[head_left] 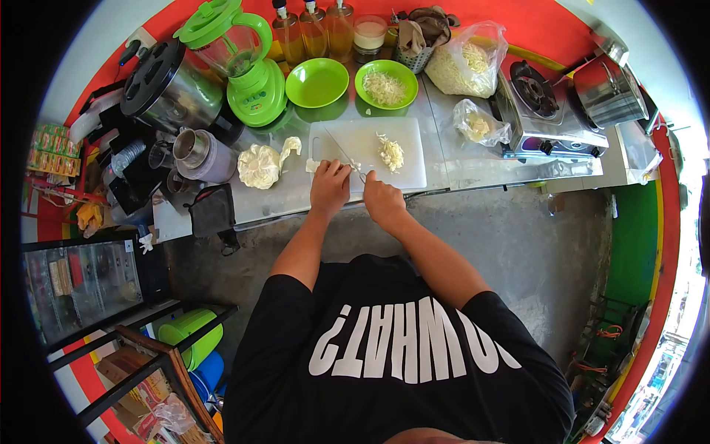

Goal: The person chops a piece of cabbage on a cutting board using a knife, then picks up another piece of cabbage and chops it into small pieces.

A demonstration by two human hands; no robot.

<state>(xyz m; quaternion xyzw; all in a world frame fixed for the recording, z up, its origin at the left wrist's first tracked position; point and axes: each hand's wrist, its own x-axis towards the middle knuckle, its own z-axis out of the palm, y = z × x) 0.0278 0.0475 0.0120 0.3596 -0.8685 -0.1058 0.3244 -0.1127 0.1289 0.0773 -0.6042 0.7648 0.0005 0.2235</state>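
On a white cutting board (411,140), my right hand (383,198) is closed round the handle of a knife (341,150), whose blade points up and to the left. My left hand (330,185) rests at the board's near edge with its fingers bent over a pale food piece (313,166), beside the blade. Small cut bits lie next to the knife. A heap of pale shredded food (390,153) sits on the right part of the board. Left of the board is a whitish cabbage-like vegetable (259,166) with a loose leaf (291,148).
Behind the board stand a green bowl (317,83), another bowl with shreds (385,85), a green blender (255,92) and bottles (314,31). Plastic bags (467,66) and a gas stove (543,118) are to the right. A metal cup (191,148) stands left.
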